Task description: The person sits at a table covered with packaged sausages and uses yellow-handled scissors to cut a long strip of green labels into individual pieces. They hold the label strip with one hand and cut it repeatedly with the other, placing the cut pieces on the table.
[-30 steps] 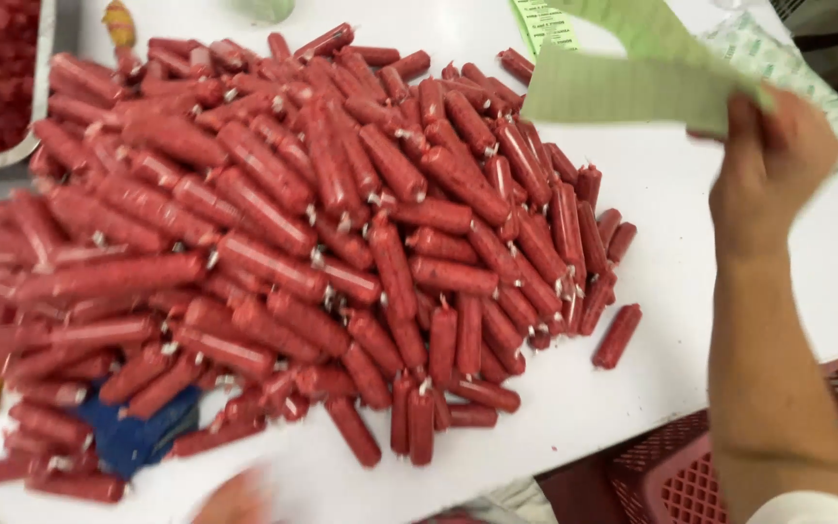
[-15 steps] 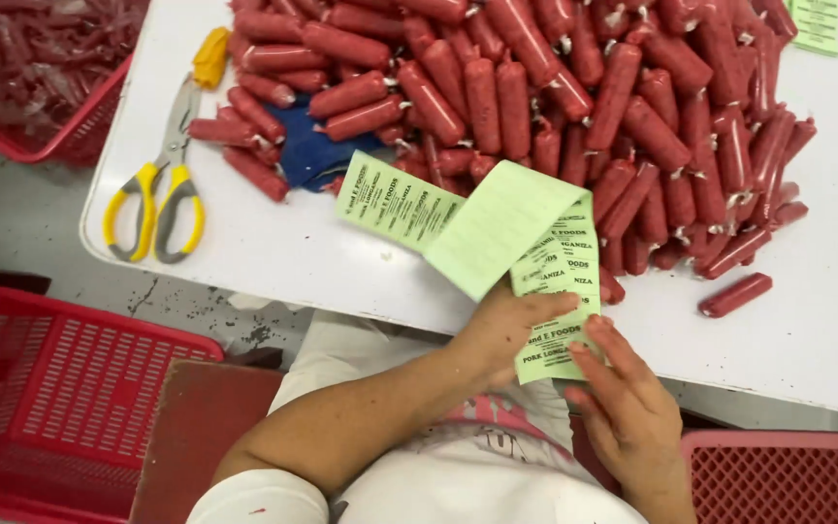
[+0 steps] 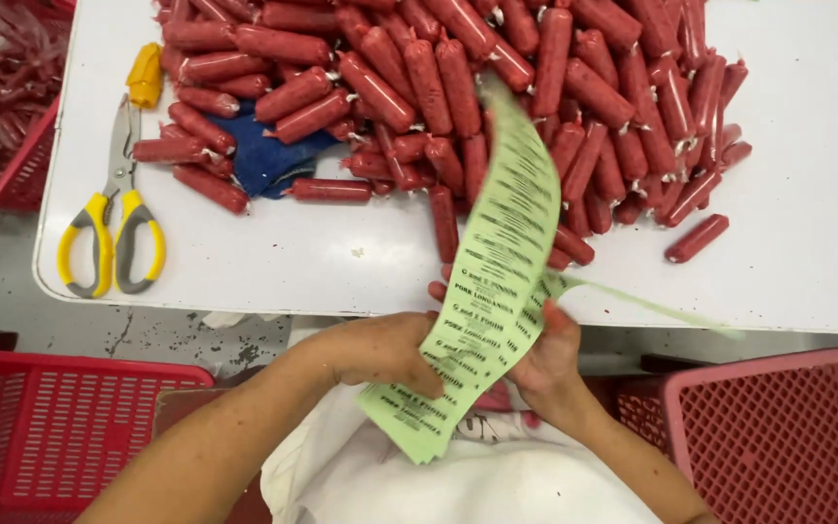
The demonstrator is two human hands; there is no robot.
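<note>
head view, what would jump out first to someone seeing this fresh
The big heap of red sausages covering the far half of the white table catches the eye first. Next comes the long strip of pale green labels held up at the near edge by the left hand and right hand. Yellow-handled scissors lie at the table's left, and red baskets flank the person.
</note>
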